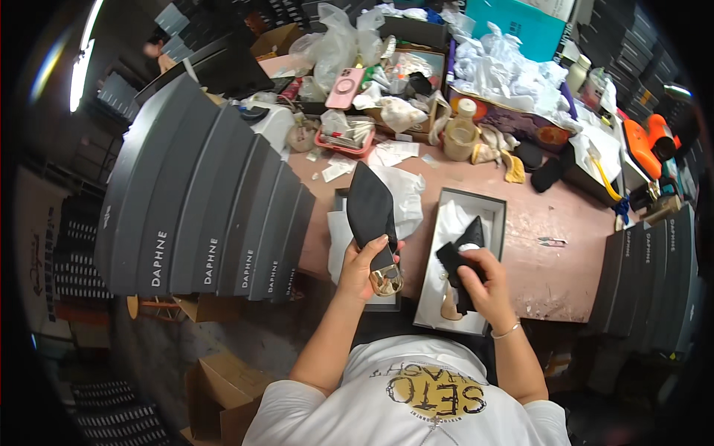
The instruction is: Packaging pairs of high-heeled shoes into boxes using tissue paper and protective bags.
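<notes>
Fingers (pixel 381 245) of left hand (pixel 362 266) clamped round the heel end of a black pointed shoe (pixel 370 212), thumb across the upper near the gold heel piece (pixel 386 280), toe aimed at 12 o'clock. Shoe raised over a shoebox half (pixel 341 199) lined with white tissue paper (pixel 405 195).

Far left, at 9 o'clock from that hand: a fanned stack of dark grey shoeboxes (pixel 204 201), white lettering on their ends. Below, at 7 o'clock: cardboard cartons (pixel 219 394) on the floor.

Right hand (pixel 483 282), at 3 o'clock from the left one, closed on a second black shoe (pixel 462 256) inside an open grey box (pixel 497 215), fingers curled round its body, tip toward 12 o'clock. White paper lining under it. Thin bracelet (pixel 507 331) on the wrist.

Worn pink tabletop (pixel 550 267) under both boxes. At 12 o'clock, a clutter: pink phone (pixel 345 88) propped up, clear plastic bags (pixel 331 44), small pink tray (pixel 344 140), cream bottle (pixel 462 132), crumpled white paper (pixel 506 70), teal box (pixel 517 26). Toward 2 o'clock: an orange tool (pixel 643 145). Far right, at 3 o'clock: another row of dark shoeboxes (pixel 654 275) standing on end.
</notes>
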The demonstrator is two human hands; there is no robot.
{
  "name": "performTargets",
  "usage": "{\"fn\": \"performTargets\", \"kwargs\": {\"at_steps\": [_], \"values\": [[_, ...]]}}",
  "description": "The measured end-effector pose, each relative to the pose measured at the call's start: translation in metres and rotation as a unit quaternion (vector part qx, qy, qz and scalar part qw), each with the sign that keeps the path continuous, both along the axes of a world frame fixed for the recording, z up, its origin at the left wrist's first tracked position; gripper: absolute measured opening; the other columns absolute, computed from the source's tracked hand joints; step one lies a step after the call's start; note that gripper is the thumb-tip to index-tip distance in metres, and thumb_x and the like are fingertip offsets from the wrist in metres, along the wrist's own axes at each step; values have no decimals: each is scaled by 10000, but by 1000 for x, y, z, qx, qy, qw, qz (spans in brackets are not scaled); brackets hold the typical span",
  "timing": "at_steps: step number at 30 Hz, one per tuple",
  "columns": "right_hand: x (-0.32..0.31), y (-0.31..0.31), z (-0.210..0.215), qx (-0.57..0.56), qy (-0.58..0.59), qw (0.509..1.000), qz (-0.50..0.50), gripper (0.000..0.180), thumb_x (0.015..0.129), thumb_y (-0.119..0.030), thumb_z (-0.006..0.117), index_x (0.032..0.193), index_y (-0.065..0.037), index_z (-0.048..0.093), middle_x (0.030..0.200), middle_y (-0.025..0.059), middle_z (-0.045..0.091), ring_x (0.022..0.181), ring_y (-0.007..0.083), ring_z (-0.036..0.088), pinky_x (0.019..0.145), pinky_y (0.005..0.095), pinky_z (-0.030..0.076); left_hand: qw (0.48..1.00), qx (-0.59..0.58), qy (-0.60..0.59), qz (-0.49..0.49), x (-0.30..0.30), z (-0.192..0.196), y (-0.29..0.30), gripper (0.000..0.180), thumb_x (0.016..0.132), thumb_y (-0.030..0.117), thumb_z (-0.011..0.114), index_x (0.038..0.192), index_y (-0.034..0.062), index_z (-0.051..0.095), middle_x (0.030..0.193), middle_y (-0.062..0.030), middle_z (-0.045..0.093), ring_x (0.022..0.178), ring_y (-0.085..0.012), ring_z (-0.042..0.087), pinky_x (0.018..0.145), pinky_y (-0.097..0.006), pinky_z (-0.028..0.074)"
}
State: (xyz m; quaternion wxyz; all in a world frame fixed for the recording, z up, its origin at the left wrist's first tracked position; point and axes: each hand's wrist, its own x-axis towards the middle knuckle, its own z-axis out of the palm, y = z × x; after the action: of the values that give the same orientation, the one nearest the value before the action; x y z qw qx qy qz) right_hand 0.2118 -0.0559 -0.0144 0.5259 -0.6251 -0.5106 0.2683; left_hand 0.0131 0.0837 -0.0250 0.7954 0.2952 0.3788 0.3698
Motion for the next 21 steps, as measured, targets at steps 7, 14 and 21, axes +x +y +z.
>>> {"fn": "performTargets", "kwargs": {"at_steps": [7, 14, 21], "values": [[-46, -4, -20, -13, 122, 992, 25, 263, 885, -94, 637, 1118, 21, 599, 942, 92, 612, 876, 169, 563, 786, 265, 437, 974, -157, -165, 10, 33, -2, -31, 413, 923, 445, 572, 1078, 62, 580, 1007, -119, 628, 846, -226, 637, 775, -386, 549], [-36, -29, -38, -79, 271, 957, -70, 217, 893, -65, 598, 1084, 37, 606, 923, 89, 622, 852, 141, 580, 757, 272, 462, 996, -21, -85, 25, 33, 8, -34, 251, 944, 282, 593, 1091, 78, 584, 947, 1, 622, 786, -104, 614, 740, -305, 544], [-59, 3, 32, 18, -292, 956, 5, 339, 791, -68, 649, 1127, -35, 609, 866, 74, 594, 711, 223, 612, 576, 302, 496, 995, 11, -39, 89, 42, -13, -48, 132, 936, 208, 599, 989, 89, 579, 860, -3, 608, 768, -126, 612, 685, -273, 526]]}}
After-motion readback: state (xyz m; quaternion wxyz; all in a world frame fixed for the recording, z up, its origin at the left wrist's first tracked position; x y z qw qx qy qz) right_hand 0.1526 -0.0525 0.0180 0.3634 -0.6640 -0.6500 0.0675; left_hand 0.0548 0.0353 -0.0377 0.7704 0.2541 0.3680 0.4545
